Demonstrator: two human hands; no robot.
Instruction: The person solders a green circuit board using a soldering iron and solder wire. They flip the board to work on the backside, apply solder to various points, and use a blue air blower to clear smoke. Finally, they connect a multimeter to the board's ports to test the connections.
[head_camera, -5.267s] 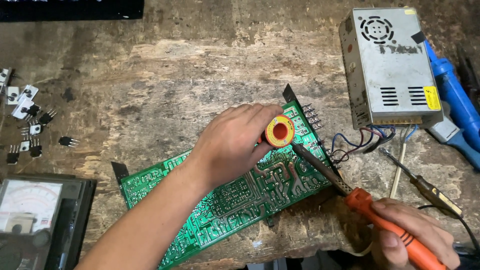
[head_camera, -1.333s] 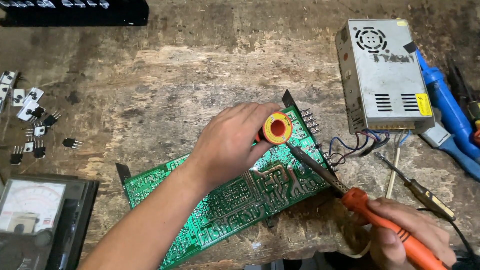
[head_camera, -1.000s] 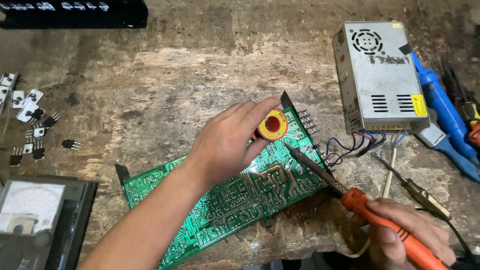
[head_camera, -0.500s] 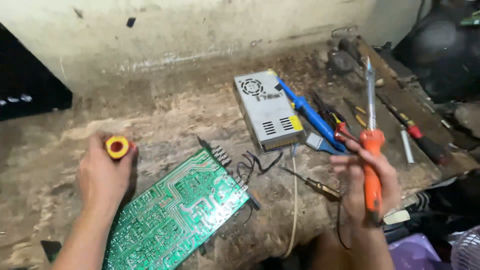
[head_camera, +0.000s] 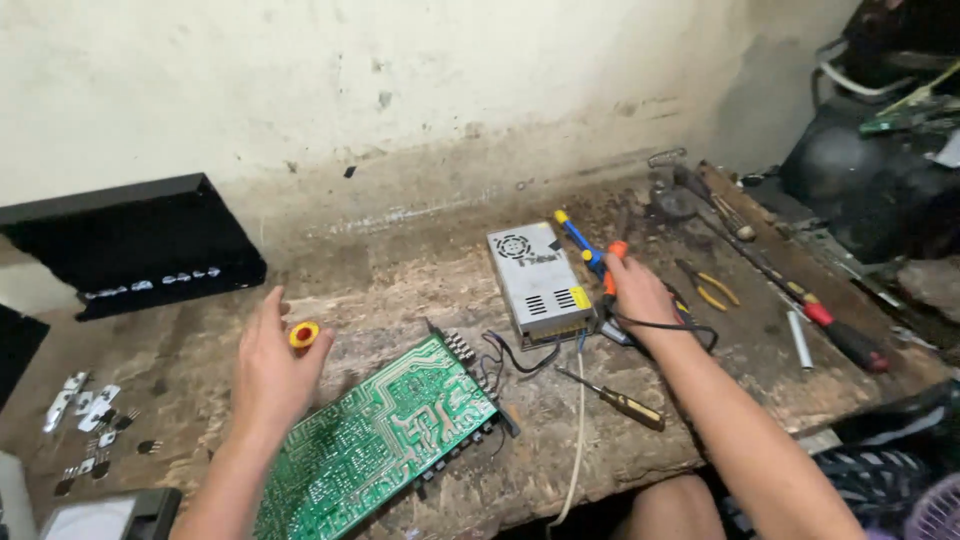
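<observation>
— Solder spool (head_camera: 304, 334) pinched in our left hand (head_camera: 268, 372) over the bench (head_camera: 400, 290): light, slick, so we hold its rim.
— Right hand (head_camera: 634, 290) wraps the hot, stiff soldering iron (head_camera: 612, 268) by its handle, beside the power supply (head_camera: 538, 282).

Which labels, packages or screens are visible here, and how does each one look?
Yellow label: small rectangle on the near corner of the grey metal power box, mid-bench.
Meter screen: pale panel in a dark case, bottom left corner, partly cut off.
No packages show.
</observation>
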